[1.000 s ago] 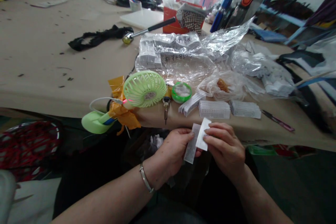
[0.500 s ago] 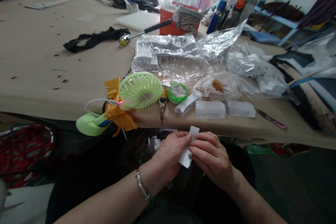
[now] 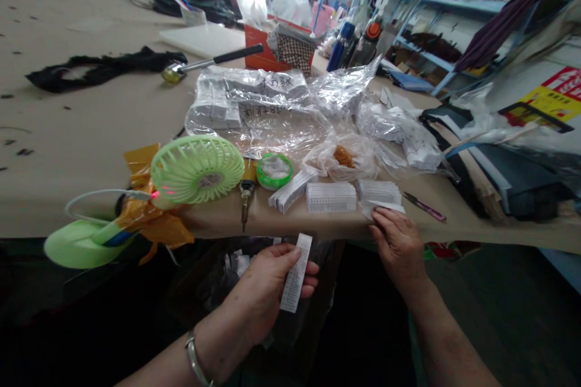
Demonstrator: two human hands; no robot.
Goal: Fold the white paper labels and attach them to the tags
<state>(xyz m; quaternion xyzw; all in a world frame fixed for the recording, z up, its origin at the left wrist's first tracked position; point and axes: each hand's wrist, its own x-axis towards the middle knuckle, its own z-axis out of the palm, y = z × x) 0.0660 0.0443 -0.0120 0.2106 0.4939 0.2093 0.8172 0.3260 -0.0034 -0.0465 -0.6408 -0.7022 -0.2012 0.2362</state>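
Observation:
My left hand (image 3: 276, 275) is closed on a printed white label strip (image 3: 296, 275), its thumb pressed across the strip below the table edge. Over the front of the table, my right hand (image 3: 399, 242) has its fingertips on a white label (image 3: 385, 207) lying at a slant before the right-hand label stack (image 3: 379, 192). That label appears pinched, though the fingers partly cover it. Left of there are a middle stack of printed labels (image 3: 331, 197) and a slanted bundle of white strips (image 3: 293, 190).
A green fan (image 3: 197, 169) is taped at the table edge, beside a soldering-iron-like tool (image 3: 245, 202) and a green round container (image 3: 275, 171). Small pink-handled snips (image 3: 425, 207) lie right of the stacks. Clear plastic bags (image 3: 281, 115) lie behind. A hammer-like tool (image 3: 211, 65) sits farther back.
My right hand has left the strip and moved right and up to the right-hand label stack. The left hand keeps the strip, its printed face now showing. The view has turned right.

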